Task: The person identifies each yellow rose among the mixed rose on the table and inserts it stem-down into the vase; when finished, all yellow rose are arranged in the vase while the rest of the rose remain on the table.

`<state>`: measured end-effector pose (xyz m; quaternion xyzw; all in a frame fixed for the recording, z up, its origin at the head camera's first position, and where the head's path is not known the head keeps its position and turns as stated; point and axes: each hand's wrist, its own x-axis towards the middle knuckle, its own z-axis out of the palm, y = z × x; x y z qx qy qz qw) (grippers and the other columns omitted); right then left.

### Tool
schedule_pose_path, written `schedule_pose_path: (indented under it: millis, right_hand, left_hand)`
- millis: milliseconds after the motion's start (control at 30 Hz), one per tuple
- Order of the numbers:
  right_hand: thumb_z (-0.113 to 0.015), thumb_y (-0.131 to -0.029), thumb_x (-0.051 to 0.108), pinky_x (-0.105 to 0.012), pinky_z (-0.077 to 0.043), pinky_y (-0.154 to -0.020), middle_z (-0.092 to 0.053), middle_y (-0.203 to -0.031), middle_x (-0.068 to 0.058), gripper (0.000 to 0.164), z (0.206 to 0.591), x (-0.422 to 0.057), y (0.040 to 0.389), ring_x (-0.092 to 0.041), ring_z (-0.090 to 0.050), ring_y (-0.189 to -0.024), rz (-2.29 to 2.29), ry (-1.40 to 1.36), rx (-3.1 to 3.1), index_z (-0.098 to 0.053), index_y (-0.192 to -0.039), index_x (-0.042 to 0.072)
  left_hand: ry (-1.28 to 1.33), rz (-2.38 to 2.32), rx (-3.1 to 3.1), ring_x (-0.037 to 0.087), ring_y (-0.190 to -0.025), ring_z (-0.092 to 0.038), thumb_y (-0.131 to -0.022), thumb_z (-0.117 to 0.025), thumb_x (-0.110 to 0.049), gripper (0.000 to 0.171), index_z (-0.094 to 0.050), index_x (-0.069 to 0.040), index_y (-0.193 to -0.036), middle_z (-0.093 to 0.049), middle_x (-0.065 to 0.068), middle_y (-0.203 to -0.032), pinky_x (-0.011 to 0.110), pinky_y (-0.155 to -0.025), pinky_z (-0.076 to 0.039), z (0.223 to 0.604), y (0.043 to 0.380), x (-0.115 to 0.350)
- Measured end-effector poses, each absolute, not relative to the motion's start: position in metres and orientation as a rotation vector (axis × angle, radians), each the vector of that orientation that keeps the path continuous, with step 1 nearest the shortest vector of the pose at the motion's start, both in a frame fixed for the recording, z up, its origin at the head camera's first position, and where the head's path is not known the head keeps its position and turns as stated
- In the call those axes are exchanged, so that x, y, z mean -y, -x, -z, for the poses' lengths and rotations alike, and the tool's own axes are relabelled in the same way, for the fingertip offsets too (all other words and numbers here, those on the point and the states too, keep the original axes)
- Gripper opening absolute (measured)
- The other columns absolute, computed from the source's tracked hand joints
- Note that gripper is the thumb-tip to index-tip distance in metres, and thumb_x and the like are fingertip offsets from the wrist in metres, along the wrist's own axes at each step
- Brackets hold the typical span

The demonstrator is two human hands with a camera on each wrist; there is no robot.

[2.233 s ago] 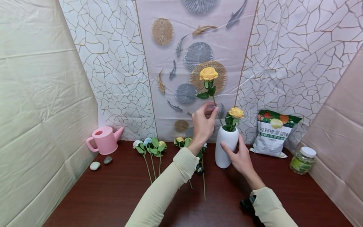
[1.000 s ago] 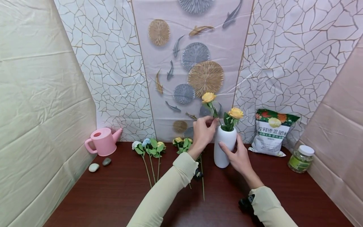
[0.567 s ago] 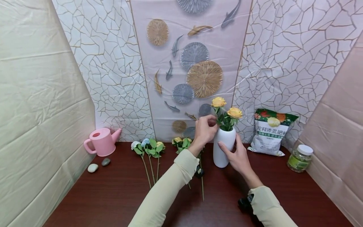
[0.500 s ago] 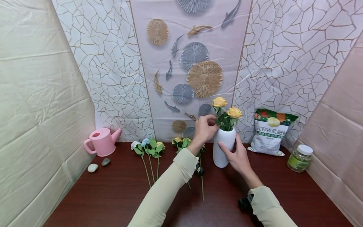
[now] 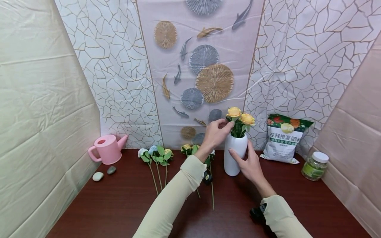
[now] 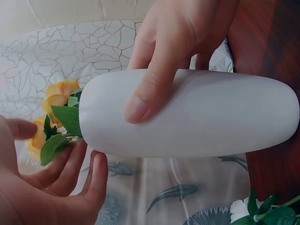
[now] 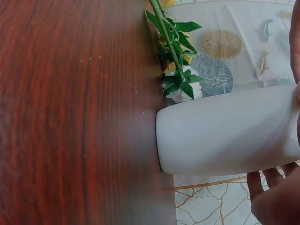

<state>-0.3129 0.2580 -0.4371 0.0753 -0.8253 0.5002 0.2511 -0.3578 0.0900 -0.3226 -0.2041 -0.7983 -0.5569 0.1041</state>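
Two yellow roses, a left one (image 5: 234, 112) and a right one (image 5: 247, 119), stand in the mouth of an upright white vase (image 5: 232, 158). My left hand (image 5: 215, 135) is at the left rose, with its thumb against the bloom and its fingers curled behind the leaves (image 6: 54, 149) by the vase rim. Part of those fingers is hidden. My right hand (image 5: 252, 165) grips the vase from the right, thumb across its front. In the right wrist view the vase's base (image 7: 164, 140) rests on the dark wooden table (image 7: 84, 112).
Several loose flowers, among them a blue one (image 5: 153, 149) and a white one (image 5: 142, 152), lie left of the vase. A pink watering can (image 5: 109, 150) and pebbles (image 5: 97, 176) sit far left; a fertilizer bag (image 5: 285, 140) and a lidded jar (image 5: 315, 167) stand right.
The left rose has gone from above the vase down into it and now sits close beside the other rose. My left hand moved down and right with it. The right hand keeps holding the vase.
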Motion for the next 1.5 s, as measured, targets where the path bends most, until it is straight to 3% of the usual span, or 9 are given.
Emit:
schedule_pose_path:
  millis: [100, 267, 400, 633, 767, 933, 1133, 1300, 1500]
  right_hand:
    - [-0.070, -0.092, 0.049, -0.048, -0.052, -0.094, -0.057, -0.134, -0.008, 0.078, 0.438, -0.259, 0.313, -0.024, -0.058, -0.118, -1.348, -0.201, 2.253, -0.027, -0.155, 0.031]
    - [-0.070, -0.091, 0.050, -0.049, -0.051, -0.095, -0.056, -0.133, -0.007, 0.078, 0.438, -0.259, 0.313, -0.024, -0.058, -0.118, -1.352, -0.194, 2.257, -0.029, -0.154, 0.031]
    - [-0.070, -0.092, 0.049, -0.050, -0.051, -0.095, -0.056, -0.134, -0.007, 0.078, 0.437, -0.258, 0.312, -0.025, -0.058, -0.118, -1.360, -0.199, 2.255, -0.028, -0.155, 0.031]
    - [-0.070, -0.092, 0.050, -0.050, -0.052, -0.094, -0.056, -0.133, -0.007, 0.080, 0.436, -0.258, 0.313, -0.025, -0.059, -0.117, -1.346, -0.197, 2.262, -0.025, -0.156, 0.034]
    - [-0.069, -0.092, 0.051, -0.049, -0.052, -0.095, -0.056, -0.134, -0.007, 0.080, 0.436, -0.258, 0.313, -0.024, -0.058, -0.118, -1.339, -0.192, 2.267, -0.025, -0.157, 0.035]
    - [-0.069, -0.092, 0.051, -0.050, -0.051, -0.096, -0.055, -0.137, -0.008, 0.081, 0.436, -0.258, 0.313, -0.025, -0.057, -0.121, -1.339, -0.185, 2.266, -0.024, -0.157, 0.035]
    - [-0.071, -0.091, 0.051, -0.050, -0.050, -0.098, -0.054, -0.140, -0.007, 0.081, 0.437, -0.257, 0.313, -0.025, -0.056, -0.124, -1.349, -0.174, 2.254, -0.025, -0.157, 0.037]
    - [-0.070, -0.091, 0.052, -0.052, -0.050, -0.099, -0.052, -0.144, -0.007, 0.083, 0.439, -0.257, 0.314, -0.026, -0.053, -0.129, -1.345, -0.161, 2.268, -0.022, -0.157, 0.039]
    - [-0.069, -0.091, 0.052, -0.056, -0.048, -0.100, -0.050, -0.147, -0.010, 0.083, 0.437, -0.256, 0.313, -0.029, -0.052, -0.131, -1.340, -0.165, 2.274, -0.020, -0.158, 0.039]
  left_hand:
    - [0.613, 1.573, 2.356, 0.005, -0.090, -0.069, -0.090, -0.068, -0.055, 0.034, -0.072, -0.023, -0.103, -0.075, -0.008, -0.097, 0.028, -0.080, -0.057, 0.322, 0.358, -0.094]
    - [0.534, 1.418, 2.387, 0.005, -0.079, -0.067, -0.090, -0.076, -0.038, 0.016, -0.070, -0.023, -0.086, -0.073, -0.010, -0.082, 0.024, -0.069, -0.055, 0.321, 0.360, -0.104]
    - [0.452, 1.371, 2.398, 0.005, -0.079, -0.066, -0.089, -0.077, -0.035, 0.012, -0.070, -0.026, -0.084, -0.071, -0.014, -0.075, 0.025, -0.071, -0.054, 0.319, 0.362, -0.111]
    - [0.497, 1.366, 2.401, 0.004, -0.082, -0.069, -0.091, -0.075, -0.037, 0.012, -0.073, -0.025, -0.093, -0.075, -0.012, -0.082, 0.025, -0.075, -0.056, 0.322, 0.364, -0.111]
    - [0.575, 1.450, 2.383, 0.005, -0.088, -0.071, -0.092, -0.074, -0.038, 0.031, -0.072, -0.020, -0.117, -0.078, -0.006, -0.098, 0.025, -0.077, -0.058, 0.324, 0.360, -0.103]
    - [0.706, 1.504, 2.340, 0.006, -0.095, -0.072, -0.094, -0.071, -0.042, 0.046, -0.065, -0.020, -0.133, -0.076, -0.005, -0.113, 0.022, -0.078, -0.058, 0.327, 0.356, -0.083]
    - [0.749, 1.496, 2.281, 0.006, -0.094, -0.073, -0.094, -0.070, -0.043, 0.037, -0.068, -0.023, -0.125, -0.077, -0.004, -0.111, 0.020, -0.081, -0.058, 0.340, 0.357, -0.039]
    - [0.647, 1.485, 2.290, 0.010, -0.096, -0.073, -0.096, -0.069, -0.038, 0.030, -0.069, -0.021, -0.121, -0.077, -0.002, -0.110, 0.024, -0.085, -0.059, 0.362, 0.355, 0.007]
    - [0.517, 1.428, 2.405, 0.013, -0.096, -0.073, -0.096, -0.067, -0.044, 0.032, -0.069, -0.022, -0.119, -0.076, -0.003, -0.108, 0.029, -0.084, -0.060, 0.392, 0.346, 0.053]
